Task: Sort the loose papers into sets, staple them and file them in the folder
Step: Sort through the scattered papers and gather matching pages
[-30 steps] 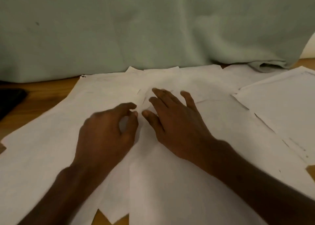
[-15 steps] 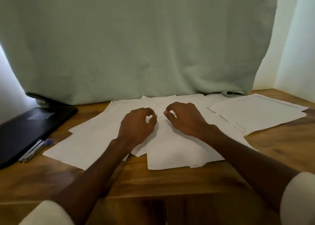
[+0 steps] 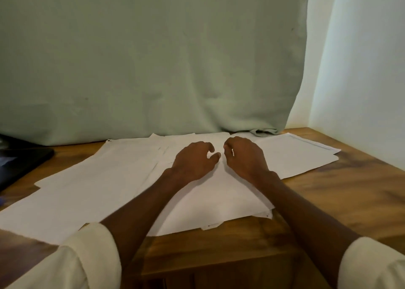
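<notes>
left hand [image 3: 195,161] and right hand [image 3: 244,156] hover, fingers loosely curled, gripping nothing, over overlapping white sheets [image 3: 105,179]. risk: pinching two stuck sheets together, mixing sets.

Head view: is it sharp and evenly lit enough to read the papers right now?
Head view: soft, not sharp; the loose papers are washed out to plain white, with no print legible. Light comes from the right, brightest on the wall, while the dark folder at the left edge sits in shade. Wide-angle bending shows at the edges. The left hand and right hand are slightly soft.
</notes>
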A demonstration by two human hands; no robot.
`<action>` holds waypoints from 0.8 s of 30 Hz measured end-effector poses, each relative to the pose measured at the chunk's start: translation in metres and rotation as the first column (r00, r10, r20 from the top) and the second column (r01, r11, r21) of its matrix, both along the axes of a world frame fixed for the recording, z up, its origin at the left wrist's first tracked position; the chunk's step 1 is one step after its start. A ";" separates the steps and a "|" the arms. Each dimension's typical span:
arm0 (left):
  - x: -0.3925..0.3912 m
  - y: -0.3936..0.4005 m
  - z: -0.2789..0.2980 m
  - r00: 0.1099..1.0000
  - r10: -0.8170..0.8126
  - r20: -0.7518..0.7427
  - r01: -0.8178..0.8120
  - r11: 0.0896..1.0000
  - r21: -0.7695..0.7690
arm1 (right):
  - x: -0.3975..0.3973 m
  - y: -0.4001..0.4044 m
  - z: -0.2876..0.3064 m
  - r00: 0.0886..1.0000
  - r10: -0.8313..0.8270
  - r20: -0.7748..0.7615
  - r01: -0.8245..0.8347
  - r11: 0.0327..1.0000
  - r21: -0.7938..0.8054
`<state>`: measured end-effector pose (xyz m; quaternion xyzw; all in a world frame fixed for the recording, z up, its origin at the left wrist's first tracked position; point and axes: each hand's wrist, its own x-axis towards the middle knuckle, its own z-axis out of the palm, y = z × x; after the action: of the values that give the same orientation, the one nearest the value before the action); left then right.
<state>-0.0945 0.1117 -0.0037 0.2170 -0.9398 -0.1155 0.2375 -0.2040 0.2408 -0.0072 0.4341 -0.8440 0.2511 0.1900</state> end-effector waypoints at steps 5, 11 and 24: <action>-0.020 -0.009 -0.033 0.995 -0.088 -0.039 0.085 0.993 -0.083 | -0.030 0.006 -0.023 0.991 -0.131 -0.029 0.130 0.991 -0.029; -0.025 -0.019 -0.049 0.999 -0.026 0.044 0.027 0.999 -0.024 | -0.039 -0.001 -0.022 0.990 -0.142 -0.018 0.143 0.989 0.040; 0.027 -0.030 -0.016 0.996 0.087 0.023 -0.086 0.994 -0.061 | -0.029 -0.001 -0.038 1.000 0.017 0.002 -0.017 0.990 0.138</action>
<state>-0.0678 0.0813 -0.0200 0.2516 -0.9355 -0.0741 0.2367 -0.2334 0.2403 -0.0448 0.4532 -0.8558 0.1940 0.1571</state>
